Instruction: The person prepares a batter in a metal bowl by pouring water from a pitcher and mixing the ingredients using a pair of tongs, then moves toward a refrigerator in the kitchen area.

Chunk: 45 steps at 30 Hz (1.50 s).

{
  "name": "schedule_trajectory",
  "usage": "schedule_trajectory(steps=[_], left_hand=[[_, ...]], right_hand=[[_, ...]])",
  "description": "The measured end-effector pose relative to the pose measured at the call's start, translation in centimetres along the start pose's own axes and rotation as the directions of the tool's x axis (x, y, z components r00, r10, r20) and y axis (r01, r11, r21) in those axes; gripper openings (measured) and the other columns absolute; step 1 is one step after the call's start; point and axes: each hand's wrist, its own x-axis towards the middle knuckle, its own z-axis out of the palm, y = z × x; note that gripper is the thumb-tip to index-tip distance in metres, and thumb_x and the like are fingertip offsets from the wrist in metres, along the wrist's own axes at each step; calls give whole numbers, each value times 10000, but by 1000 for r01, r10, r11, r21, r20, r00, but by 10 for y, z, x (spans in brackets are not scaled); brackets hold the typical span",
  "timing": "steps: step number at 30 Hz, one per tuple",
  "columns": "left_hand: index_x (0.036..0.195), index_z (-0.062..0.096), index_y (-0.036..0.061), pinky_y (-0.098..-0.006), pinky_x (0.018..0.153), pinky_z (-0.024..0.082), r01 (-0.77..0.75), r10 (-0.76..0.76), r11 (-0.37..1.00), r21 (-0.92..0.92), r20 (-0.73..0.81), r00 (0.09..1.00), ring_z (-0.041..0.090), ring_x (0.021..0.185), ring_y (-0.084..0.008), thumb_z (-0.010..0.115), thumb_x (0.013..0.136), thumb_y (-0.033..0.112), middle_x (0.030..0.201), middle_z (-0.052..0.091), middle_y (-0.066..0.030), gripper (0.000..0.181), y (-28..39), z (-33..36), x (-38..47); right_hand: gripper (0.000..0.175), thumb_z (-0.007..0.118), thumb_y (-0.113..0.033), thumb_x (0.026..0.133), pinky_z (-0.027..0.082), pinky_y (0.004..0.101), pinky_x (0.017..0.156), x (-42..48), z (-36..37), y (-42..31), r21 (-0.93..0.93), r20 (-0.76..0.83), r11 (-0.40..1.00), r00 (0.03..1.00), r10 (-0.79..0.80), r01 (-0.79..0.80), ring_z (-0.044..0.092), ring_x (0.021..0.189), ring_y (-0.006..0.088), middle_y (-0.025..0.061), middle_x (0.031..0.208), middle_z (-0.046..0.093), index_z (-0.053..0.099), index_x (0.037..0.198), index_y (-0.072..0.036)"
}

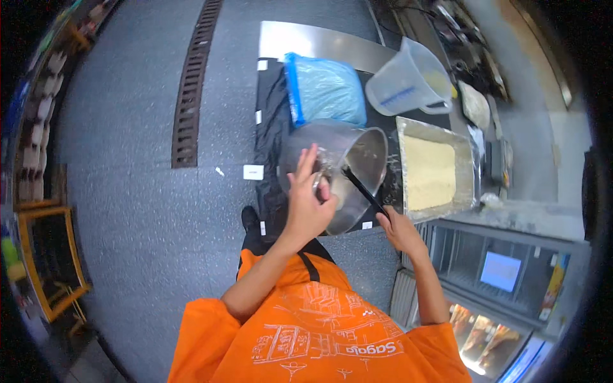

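Observation:
My left hand (309, 201) grips the side handle of a large clear plastic jug (306, 139), some fingers spread along its wall. The jug is tipped on its side over the black-covered worktop, with its wide mouth toward the right. My right hand (398, 230) holds a black-handled utensil (366, 189), whose far end reaches inside the jug's mouth. The head of that utensil is too unclear to name. Beside the jug, on the right, a deep rectangular metal pan (467, 177) holds a smooth layer of pale yellow mixture (428, 172).
Behind the jug lies a filled blue plastic bag (328, 91). A translucent measuring jug (397, 86) leans at the back right, near a wrapped pale bundle (475, 104). A glass-fronted cabinet (479, 258) stands right of me. A drain grate (191, 95) crosses the floor at left.

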Motion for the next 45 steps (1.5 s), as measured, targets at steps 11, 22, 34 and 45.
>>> schedule_trajectory(steps=[11, 22, 34, 45], left_hand=[[668, 434, 52, -724, 1092, 94, 57, -60, 995, -88, -37, 997, 171, 1477, -424, 617, 717, 16, 1571, 291, -183, 193, 3, 4, -13], [630, 409, 59, -685, 1110, 133, 61, -63, 993, -105, -15, 998, 230, 1466, -408, 651, 668, 31, 1552, 357, -149, 247, 1, -6, -8], [1466, 447, 93, -189, 655, 387, 76, -80, 994, -78, -46, 996, 398, 637, -73, 613, 657, -48, 690, 399, 42, 839, -5, -2, -1], [1478, 422, 59, -176, 611, 322, 206, -206, 973, -102, 15, 978, 344, 614, -44, 576, 677, -63, 675, 342, 80, 825, 15, -5, 0]], right_hand=[[434, 558, -384, 969, 470, 490, 772, 11, -4, 6, -182, 8, 983, 1000, -8, 10, 607, 937, 491, 318, 955, 624, 544, 1115, 24], [310, 604, -102, 876, 492, 544, 800, 22, -10, 32, 18, 75, 978, 975, -209, 208, 593, 945, 530, 322, 972, 643, 539, 1146, 37], [319, 626, -91, 863, 517, 550, 777, 20, 11, 29, -207, -128, 978, 992, -20, -7, 628, 871, 502, 337, 914, 640, 578, 1162, 9], [353, 616, -73, 826, 523, 553, 780, -3, 8, 28, -136, -48, 985, 992, -113, 106, 646, 856, 482, 323, 892, 652, 582, 1167, 7]])
